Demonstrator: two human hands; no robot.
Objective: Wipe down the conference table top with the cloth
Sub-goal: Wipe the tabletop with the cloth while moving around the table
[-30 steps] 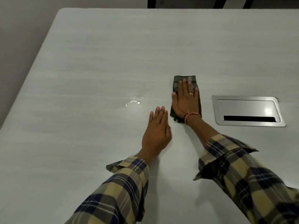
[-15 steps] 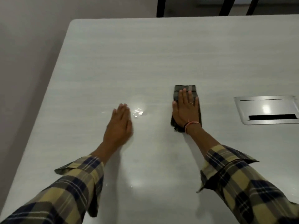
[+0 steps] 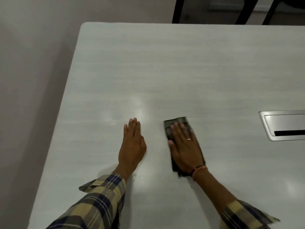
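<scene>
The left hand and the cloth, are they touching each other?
Apart. The head view shows bare table top between the left hand and the cloth; only the right hand presses it.

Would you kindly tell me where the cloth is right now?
In the head view, the cloth lies flat under the right hand, between the left hand and the metal cable hatch.

One pale conference table (image 3: pixel 181 71) filled the view. Two hands were on it: one left hand (image 3: pixel 132 146) and one right hand (image 3: pixel 185 149). There was one dark folded cloth (image 3: pixel 177 121), one metal cable hatch (image 3: pixel 285 128), two plaid sleeves (image 3: pixel 99 200), and one ring (image 3: pixel 189 139).
</scene>
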